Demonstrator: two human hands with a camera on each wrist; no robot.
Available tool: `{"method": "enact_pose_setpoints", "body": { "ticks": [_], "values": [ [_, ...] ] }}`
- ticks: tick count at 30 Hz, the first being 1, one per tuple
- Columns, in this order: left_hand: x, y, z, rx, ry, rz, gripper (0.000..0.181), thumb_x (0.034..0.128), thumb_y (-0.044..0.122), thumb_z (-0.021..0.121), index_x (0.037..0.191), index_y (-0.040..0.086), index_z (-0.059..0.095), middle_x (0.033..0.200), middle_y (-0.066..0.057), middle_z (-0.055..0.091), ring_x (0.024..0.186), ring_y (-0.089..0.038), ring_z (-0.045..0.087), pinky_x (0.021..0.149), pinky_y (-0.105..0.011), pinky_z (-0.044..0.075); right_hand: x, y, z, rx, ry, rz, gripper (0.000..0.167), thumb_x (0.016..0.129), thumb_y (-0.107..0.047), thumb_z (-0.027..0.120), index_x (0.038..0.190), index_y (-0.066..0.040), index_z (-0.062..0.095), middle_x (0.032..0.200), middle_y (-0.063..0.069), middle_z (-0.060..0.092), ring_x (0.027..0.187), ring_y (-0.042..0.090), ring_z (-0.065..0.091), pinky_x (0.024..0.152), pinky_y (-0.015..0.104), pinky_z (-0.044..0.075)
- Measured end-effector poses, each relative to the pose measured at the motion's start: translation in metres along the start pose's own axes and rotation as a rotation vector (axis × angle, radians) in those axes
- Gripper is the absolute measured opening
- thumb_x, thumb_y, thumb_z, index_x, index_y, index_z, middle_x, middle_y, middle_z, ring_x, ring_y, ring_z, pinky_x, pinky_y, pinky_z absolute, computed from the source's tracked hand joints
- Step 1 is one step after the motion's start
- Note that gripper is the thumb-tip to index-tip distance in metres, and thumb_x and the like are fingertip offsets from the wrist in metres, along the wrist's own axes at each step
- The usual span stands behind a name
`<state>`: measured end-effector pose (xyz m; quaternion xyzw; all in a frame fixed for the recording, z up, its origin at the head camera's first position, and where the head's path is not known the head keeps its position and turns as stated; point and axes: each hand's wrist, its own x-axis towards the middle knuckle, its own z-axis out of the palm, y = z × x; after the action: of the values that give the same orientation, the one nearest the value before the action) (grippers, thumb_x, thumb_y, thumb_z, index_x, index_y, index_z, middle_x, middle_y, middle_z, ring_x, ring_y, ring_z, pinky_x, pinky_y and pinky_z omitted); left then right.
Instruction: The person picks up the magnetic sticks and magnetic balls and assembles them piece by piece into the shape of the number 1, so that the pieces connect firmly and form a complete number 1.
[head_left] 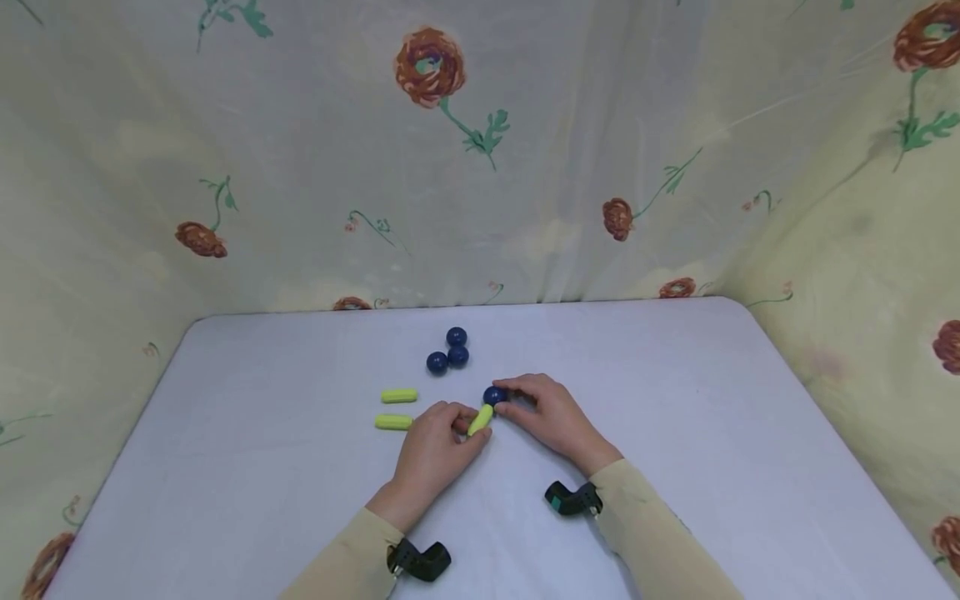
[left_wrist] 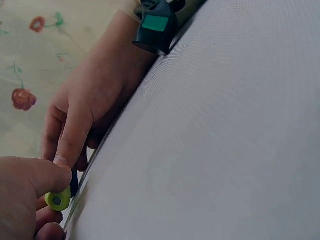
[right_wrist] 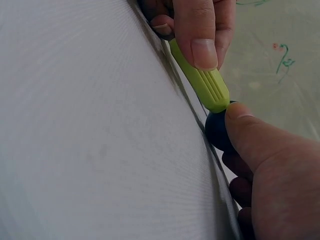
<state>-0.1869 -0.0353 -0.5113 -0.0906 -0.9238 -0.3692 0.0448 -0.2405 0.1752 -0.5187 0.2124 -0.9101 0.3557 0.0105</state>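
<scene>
Between thumb and fingers, my left hand (head_left: 438,446) pinches a yellow-green ribbed rod (head_left: 480,420). My right hand (head_left: 553,419) holds a dark blue ball (head_left: 494,396) between its thumb and fingers. The rod's far end meets the ball, as the right wrist view shows, where the rod (right_wrist: 202,80) lies against the top of the ball (right_wrist: 218,132). In the left wrist view, the rod's near end (left_wrist: 57,200) has a small grey disc in its centre, while the ball is mostly hidden behind the left thumb.
Two more yellow-green rods, an upper one (head_left: 399,396) and a lower one (head_left: 393,422), lie left of the left hand. Three blue balls (head_left: 457,357) sit close together farther back on the white-covered table (head_left: 225,467). A flowered cloth (head_left: 300,167) hangs behind the table.
</scene>
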Motion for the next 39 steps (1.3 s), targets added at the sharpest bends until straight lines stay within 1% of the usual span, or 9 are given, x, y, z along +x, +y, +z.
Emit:
{"method": "enact_pose_setpoints", "body": {
  "ticks": [4,11,16,25,30,35,39],
  "values": [
    [0.001,0.001,-0.001,0.011,-0.006,-0.006,0.032,0.0874,0.040,0.075,0.106,0.014,0.072,0.081,0.009,0.054,0.065,-0.007,0.050,0.059,-0.025,0.043,0.001,-0.001,-0.001,-0.003,-0.006,0.007,0.040,0.092,-0.045,0.068,0.129,-0.029,0.066,0.124,-0.011,0.064,0.119,0.013,0.055,0.100,0.040,0.044],
    [0.002,0.004,-0.001,0.005,-0.021,-0.008,0.032,0.0874,0.040,0.075,0.107,0.014,0.072,0.082,0.009,0.055,0.066,-0.007,0.051,0.060,-0.025,0.044,-0.001,0.000,-0.004,-0.004,0.003,0.011,0.041,0.092,-0.046,0.067,0.129,-0.028,0.066,0.124,-0.010,0.064,0.119,0.014,0.055,0.099,0.040,0.045],
    [0.003,0.004,-0.001,-0.006,-0.021,-0.002,0.031,0.0872,0.039,0.075,0.106,0.014,0.072,0.082,0.009,0.055,0.066,-0.007,0.051,0.061,-0.025,0.044,-0.002,-0.001,-0.004,0.009,0.000,0.013,0.043,0.091,-0.045,0.070,0.129,-0.027,0.066,0.126,-0.010,0.063,0.120,0.014,0.055,0.100,0.040,0.044],
    [0.001,0.003,-0.001,0.013,-0.021,-0.028,0.034,0.0864,0.041,0.075,0.108,0.015,0.072,0.082,0.009,0.055,0.065,-0.007,0.050,0.060,-0.025,0.044,0.000,0.000,-0.001,0.004,0.004,0.002,0.040,0.091,-0.046,0.068,0.127,-0.028,0.067,0.123,-0.011,0.064,0.117,0.012,0.056,0.097,0.039,0.046],
    [0.000,0.002,-0.002,0.002,-0.022,-0.038,0.034,0.0859,0.041,0.076,0.107,0.015,0.072,0.081,0.009,0.055,0.066,-0.007,0.050,0.060,-0.026,0.043,0.000,0.002,0.001,0.006,0.001,0.002,0.040,0.091,-0.047,0.068,0.127,-0.028,0.067,0.123,-0.011,0.064,0.117,0.012,0.056,0.097,0.038,0.046],
    [0.000,0.003,-0.005,-0.018,-0.054,-0.048,0.040,0.0854,0.043,0.076,0.113,0.015,0.070,0.086,0.008,0.057,0.067,-0.007,0.051,0.060,-0.026,0.044,0.000,0.002,0.001,0.004,0.007,-0.001,0.040,0.091,-0.047,0.068,0.127,-0.029,0.067,0.123,-0.012,0.064,0.116,0.011,0.056,0.097,0.038,0.046],
    [0.000,0.005,-0.012,-0.035,-0.093,-0.056,0.048,0.0852,0.045,0.076,0.120,0.013,0.067,0.092,0.007,0.060,0.071,-0.007,0.053,0.063,-0.028,0.046,0.000,0.002,0.001,0.007,0.011,-0.003,0.039,0.092,-0.045,0.069,0.127,-0.028,0.067,0.122,-0.012,0.064,0.116,0.011,0.057,0.097,0.039,0.046]
  ]
}}
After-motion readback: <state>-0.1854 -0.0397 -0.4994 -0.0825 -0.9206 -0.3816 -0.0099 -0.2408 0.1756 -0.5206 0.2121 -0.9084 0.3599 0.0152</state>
